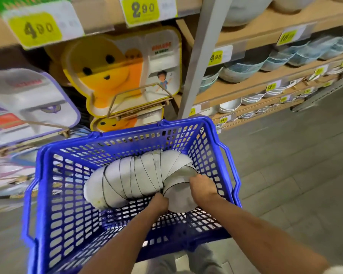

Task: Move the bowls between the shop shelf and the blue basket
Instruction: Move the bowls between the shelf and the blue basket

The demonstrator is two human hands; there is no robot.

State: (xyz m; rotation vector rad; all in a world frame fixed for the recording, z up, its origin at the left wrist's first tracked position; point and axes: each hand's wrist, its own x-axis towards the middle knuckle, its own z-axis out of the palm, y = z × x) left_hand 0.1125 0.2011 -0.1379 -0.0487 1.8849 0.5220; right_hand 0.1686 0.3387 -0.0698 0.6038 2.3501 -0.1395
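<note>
Plainly the work is at the basket end of the task: both hands reach down into the blue basket (pixel 139 131), which fills the lower centre of the frame, and close on the near right end of a stack of bowls (pixel 139 175) lying on its side across the basket floor. The right grip (pixel 202 186) curls over the rim of the end bowl (pixel 178 198) from the right. The left grip (pixel 161 199) is bunched tight against the seam where that bowl meets the rest, with its fingertips hidden beneath, so it appears to clasp the same end. Whether the stack is being set down or picked up cannot be told; the two-handed hold on one end suggests a lift or a peeling-off of the end bowls. The next move probably calls for a firm hold under the rims and a steady rise clear of the mesh wall, then a swing up and right toward the shop shelf (pixel 265 77), where blue patterned bowls (pixel 244 70) sit in rows. The stack is white with thin dark rims, nested many deep and bent into an arc, so it may slide apart if only one end is carried.
</note>
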